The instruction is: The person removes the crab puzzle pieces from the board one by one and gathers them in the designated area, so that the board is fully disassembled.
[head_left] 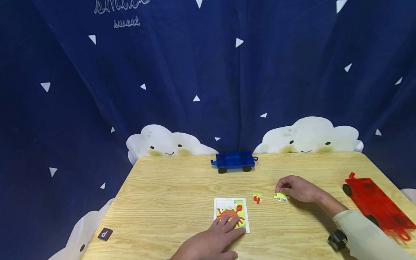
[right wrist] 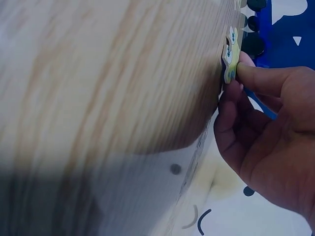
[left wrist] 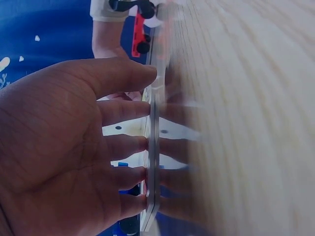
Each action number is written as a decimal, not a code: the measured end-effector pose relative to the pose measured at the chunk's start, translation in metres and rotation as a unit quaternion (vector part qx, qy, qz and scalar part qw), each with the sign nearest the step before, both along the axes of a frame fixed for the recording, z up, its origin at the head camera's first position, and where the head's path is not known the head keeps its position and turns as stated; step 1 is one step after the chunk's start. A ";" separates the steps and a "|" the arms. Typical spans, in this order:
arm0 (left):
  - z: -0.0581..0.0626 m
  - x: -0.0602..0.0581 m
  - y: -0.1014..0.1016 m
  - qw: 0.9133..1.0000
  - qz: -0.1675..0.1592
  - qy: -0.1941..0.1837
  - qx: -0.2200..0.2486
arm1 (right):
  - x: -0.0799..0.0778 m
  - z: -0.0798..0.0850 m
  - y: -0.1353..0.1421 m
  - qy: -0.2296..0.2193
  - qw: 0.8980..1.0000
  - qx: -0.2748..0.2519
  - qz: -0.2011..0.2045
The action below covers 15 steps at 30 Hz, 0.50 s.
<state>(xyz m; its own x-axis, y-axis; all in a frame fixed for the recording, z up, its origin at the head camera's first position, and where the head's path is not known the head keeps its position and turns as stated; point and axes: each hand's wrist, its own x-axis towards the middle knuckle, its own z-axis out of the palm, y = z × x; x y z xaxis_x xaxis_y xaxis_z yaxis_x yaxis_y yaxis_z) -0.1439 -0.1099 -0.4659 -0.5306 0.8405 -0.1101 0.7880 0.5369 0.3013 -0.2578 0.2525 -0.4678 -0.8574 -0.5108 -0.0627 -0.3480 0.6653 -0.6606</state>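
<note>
A square crab puzzle board [head_left: 248, 216] with a white border lies on the wooden table. My left hand [head_left: 214, 236] rests on its lower part with straight fingers; the left wrist view shows the fingertips along the board's edge [left wrist: 153, 162]. Part of the crab picture is hidden under those fingers, and a pale gap shows at its upper left. Farther right, my right hand [head_left: 300, 188] pinches a yellow puzzle piece [right wrist: 231, 56] with printed eyes between thumb and fingers, close over the table. Between board and right hand lies a red and yellow puzzle piece [head_left: 257, 198].
A blue toy wagon [head_left: 235, 161] stands at the table's back edge. On the right is a red toy wagon [head_left: 378, 204], beyond the right forearm. A small dark tile [head_left: 105, 234] with a letter lies at the left edge. A dark blue curtain [head_left: 208, 72] hangs behind.
</note>
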 end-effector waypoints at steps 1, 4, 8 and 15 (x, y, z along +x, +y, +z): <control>-0.001 0.000 0.000 1.000 0.000 0.002 0.001 | 0.000 0.000 0.000 0.001 1.000 -0.001 0.001; -0.001 0.000 0.000 1.000 -0.001 0.004 0.001 | -0.001 0.000 0.000 0.000 1.000 0.001 -0.005; -0.002 -0.001 0.000 1.000 -0.004 0.006 0.005 | -0.001 0.000 -0.001 -0.004 1.000 0.002 -0.021; -0.002 -0.001 0.000 1.000 -0.009 0.002 0.011 | 0.000 0.002 -0.012 0.015 0.999 -0.028 -0.014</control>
<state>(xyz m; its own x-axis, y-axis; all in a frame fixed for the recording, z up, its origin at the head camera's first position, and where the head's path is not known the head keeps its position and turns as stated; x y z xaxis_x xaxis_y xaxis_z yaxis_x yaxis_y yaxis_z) -0.1444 -0.1104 -0.4676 -0.5166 0.8516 -0.0893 0.7985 0.5168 0.3087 -0.2581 0.2403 -0.4663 -0.8729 -0.4878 -0.0090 -0.3489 0.6370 -0.6874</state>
